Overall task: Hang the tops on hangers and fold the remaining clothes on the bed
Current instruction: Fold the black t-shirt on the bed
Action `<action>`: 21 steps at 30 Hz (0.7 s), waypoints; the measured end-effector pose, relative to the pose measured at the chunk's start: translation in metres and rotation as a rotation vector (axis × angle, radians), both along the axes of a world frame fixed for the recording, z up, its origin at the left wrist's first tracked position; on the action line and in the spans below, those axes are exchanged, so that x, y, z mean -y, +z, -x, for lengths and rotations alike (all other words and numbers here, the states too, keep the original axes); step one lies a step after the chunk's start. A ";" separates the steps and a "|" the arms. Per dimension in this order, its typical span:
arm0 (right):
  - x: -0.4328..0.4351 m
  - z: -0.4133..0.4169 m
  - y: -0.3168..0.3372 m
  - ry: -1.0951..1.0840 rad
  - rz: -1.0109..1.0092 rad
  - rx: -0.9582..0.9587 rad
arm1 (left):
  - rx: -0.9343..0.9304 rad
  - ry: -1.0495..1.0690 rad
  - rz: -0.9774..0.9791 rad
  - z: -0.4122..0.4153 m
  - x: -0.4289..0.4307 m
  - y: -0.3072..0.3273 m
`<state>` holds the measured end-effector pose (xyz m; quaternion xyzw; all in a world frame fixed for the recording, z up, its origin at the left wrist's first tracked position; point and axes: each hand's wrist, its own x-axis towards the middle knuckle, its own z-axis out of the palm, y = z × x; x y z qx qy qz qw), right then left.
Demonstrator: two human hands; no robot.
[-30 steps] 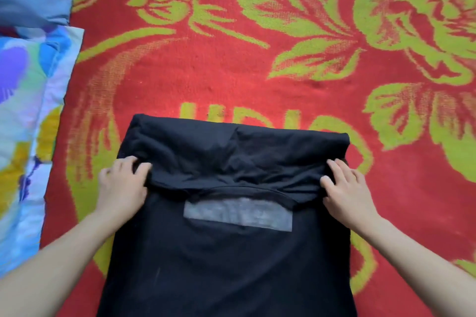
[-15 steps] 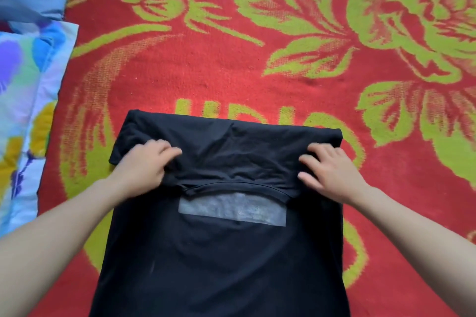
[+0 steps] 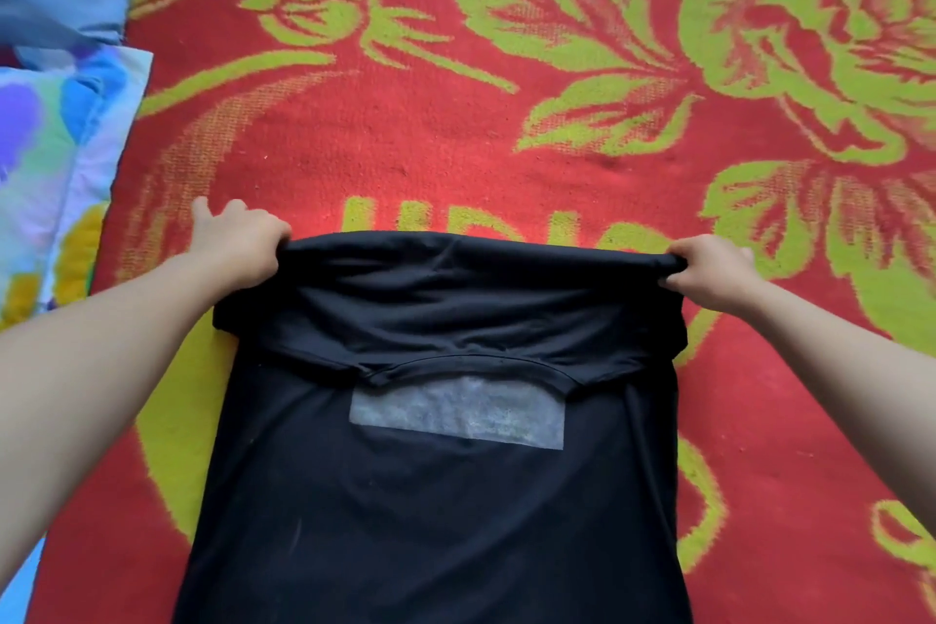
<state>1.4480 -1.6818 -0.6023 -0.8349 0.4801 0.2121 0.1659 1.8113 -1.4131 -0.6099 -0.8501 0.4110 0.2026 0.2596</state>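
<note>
Red floral bed (image 3: 456, 127) | left hand (image 3: 238, 243), right hand (image 3: 709, 274) each grip black top (image 3: 445, 512) fold corners | risk: uneven pull skews fold between hands

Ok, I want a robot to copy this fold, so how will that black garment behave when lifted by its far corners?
Probably floppy: the black garment sags and wrinkles between the left hand and right hand gripping its folded edge. Likely light, since grips at the corners alone hold it. It may cling rather than slide on the fuzzy red blanket.
</note>
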 end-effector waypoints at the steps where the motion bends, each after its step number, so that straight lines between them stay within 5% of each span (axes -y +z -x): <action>1: 0.005 0.002 0.002 -0.002 0.018 0.021 | 0.013 -0.009 0.059 -0.004 0.000 0.005; 8: 0.019 0.005 0.017 -0.066 0.148 0.264 | -0.265 -0.079 0.480 -0.047 -0.007 0.044; 14: -0.006 0.029 0.034 -0.080 0.010 0.425 | -0.463 0.009 0.439 -0.037 -0.037 0.055; 17: -0.028 0.057 0.042 0.154 0.144 0.471 | -0.377 -0.119 0.516 -0.020 -0.065 0.056; 21: -0.065 0.105 0.036 0.566 0.305 0.398 | -0.229 -0.601 0.529 0.009 -0.116 0.044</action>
